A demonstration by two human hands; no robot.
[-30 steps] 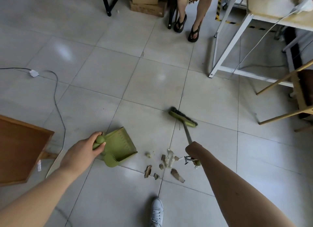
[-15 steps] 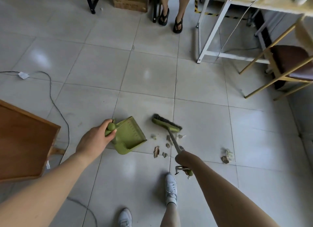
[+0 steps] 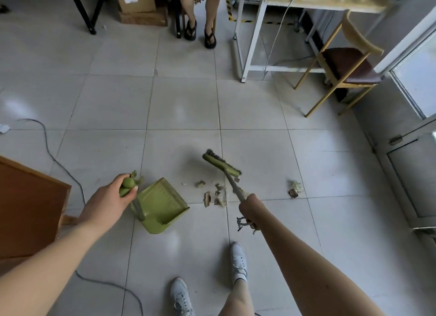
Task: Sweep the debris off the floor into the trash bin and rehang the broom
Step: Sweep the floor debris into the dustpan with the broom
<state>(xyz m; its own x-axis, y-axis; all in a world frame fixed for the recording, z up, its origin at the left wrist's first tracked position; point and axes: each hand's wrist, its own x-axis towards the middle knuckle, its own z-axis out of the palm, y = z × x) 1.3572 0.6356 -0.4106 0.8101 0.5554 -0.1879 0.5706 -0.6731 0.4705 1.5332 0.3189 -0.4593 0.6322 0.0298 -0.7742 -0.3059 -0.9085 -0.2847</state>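
My left hand (image 3: 111,201) grips the green top of the dustpan's handle; the green dustpan (image 3: 160,208) rests on the tiled floor with its mouth facing right. My right hand (image 3: 250,203) holds the grey handle of a green broom (image 3: 221,165), whose head sits just beyond a small pile of brown and pale debris (image 3: 215,195). The pile lies between the dustpan's mouth and the broom handle. A second clump of debris (image 3: 294,189) lies apart, farther right. No trash bin shows in this view.
A wooden panel (image 3: 26,209) stands at the left, with a grey cable (image 3: 59,164) trailing across the floor beside it. A white-framed table (image 3: 257,39) and a wooden chair (image 3: 346,65) stand at the back right. A seated person's feet (image 3: 200,33) and cardboard boxes (image 3: 139,6) are at the back. My own shoes (image 3: 238,260) are below the debris.
The view has pulled back and shifted right, revealing the second clump of debris. The broom head has swung right, away from the dustpan; the pile now lies closer to the pan's mouth.
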